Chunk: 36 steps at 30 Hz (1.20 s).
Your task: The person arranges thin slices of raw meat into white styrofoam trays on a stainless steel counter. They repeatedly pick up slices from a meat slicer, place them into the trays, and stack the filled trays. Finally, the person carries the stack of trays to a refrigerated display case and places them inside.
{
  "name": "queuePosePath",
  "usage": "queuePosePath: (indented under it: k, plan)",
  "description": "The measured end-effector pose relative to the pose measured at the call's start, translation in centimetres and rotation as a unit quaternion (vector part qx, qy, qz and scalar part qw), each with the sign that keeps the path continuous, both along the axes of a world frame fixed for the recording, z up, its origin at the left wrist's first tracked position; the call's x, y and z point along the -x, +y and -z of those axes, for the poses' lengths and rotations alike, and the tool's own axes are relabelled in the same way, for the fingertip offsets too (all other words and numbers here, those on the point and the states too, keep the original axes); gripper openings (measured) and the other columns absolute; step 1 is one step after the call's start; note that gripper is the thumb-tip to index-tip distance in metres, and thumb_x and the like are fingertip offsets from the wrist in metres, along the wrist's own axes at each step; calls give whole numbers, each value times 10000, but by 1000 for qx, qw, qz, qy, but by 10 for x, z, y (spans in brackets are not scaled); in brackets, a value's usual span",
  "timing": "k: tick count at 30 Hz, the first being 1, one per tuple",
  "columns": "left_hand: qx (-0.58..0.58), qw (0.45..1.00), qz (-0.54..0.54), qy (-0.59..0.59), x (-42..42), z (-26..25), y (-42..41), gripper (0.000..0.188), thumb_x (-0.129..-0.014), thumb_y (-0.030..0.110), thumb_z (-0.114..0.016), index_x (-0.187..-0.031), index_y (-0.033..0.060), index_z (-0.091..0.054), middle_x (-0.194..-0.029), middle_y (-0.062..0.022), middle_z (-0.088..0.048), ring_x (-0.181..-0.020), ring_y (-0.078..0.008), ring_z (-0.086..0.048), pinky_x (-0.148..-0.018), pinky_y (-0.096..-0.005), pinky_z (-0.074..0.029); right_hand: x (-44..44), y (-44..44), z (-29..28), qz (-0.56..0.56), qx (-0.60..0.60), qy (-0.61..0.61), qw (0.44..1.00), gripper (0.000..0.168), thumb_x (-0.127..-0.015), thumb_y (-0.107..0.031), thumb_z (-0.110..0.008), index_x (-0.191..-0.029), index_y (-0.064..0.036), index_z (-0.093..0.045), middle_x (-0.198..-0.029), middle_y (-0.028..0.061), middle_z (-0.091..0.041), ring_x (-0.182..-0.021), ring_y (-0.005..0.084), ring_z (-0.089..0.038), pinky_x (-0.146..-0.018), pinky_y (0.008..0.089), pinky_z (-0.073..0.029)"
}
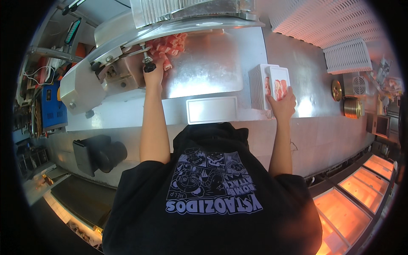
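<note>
My left hand (154, 74) reaches under a black knob (149, 67) of the meat slicer (111, 54). Its fingers are at a pile of rolled red-and-white meat slices (167, 44), partly hidden, so their grip is unclear. The rolls lie on a flat metal plate (207, 67) below the slicer. On the right, my right hand (283, 103) grips the near end of a white tray (280, 72) holding meat slices (280, 89). That tray rests on a stack of similar trays (257, 86), where more meat shows. Directly before me lies an unfilled white tray (212, 110).
Large stacks of white ribbed trays (318, 22) stand at the far right, with a smaller stack (347, 55) beside them. A brass-coloured pot (352, 107) sits at the counter's right. Left of the slicer is a blue machine (54, 105); a black bin-like object (98, 154) stands below the counter.
</note>
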<state>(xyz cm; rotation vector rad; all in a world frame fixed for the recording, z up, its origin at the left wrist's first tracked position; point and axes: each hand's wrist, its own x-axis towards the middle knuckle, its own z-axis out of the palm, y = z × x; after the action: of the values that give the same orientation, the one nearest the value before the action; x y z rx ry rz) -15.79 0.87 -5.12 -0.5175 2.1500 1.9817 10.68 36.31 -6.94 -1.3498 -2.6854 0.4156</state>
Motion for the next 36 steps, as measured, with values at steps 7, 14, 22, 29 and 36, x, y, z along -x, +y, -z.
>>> queuePosePath:
  k: [7,14,22,29,36]
  plan:
    - [-172,983,24,-53,-47,-3,-20,150,-992,207,-596,-1077,84,-610,-897,-46,-684,-757,-145,-657,-589,-252,-475,26,-16,29,36,-47,-22,998,1057,-716,-584,-823,-1526,-84,-363,-1421,196,-510,-1299,431,-489,-1012,577,-453]
    - [-328,938,90,-60,-101,-10,-20,204,-1031,168,-570,-1208,68,-577,-1090,-81,-699,-961,-204,-715,-750,-284,-565,10,-6,30,-16,-3,8,1000,985,-739,-514,-828,-1502,-83,-380,-1484,166,-456,-1325,386,-472,-1028,565,-412]
    - [-368,906,191,-81,-129,-22,13,370,-1021,137,-610,-1374,38,-565,-1166,-62,-693,-1049,-166,-689,-877,-309,-577,28,-83,-44,-220,274,222,910,457,-903,-222,-753,-1283,-4,-620,-1184,154,-683,-1091,280,-649,-923,372,-517]
    - [-260,912,316,-23,-144,-24,32,344,-995,30,-594,-1333,-19,-553,-1137,-101,-692,-974,-164,-686,-833,-311,-583,45,-157,-50,-220,547,284,756,365,-940,-168,-731,-1234,29,-641,-1073,113,-726,-920,157,-697,-785,283,-557]
    - [-260,904,340,4,-154,-14,28,334,-999,40,-599,-1326,-12,-555,-1179,-95,-675,-1064,-164,-653,-903,-304,-542,42,-152,-46,-175,617,270,719,219,-913,-91,-749,-1061,22,-633,-915,61,-707,-804,95,-661,-709,239,-526]
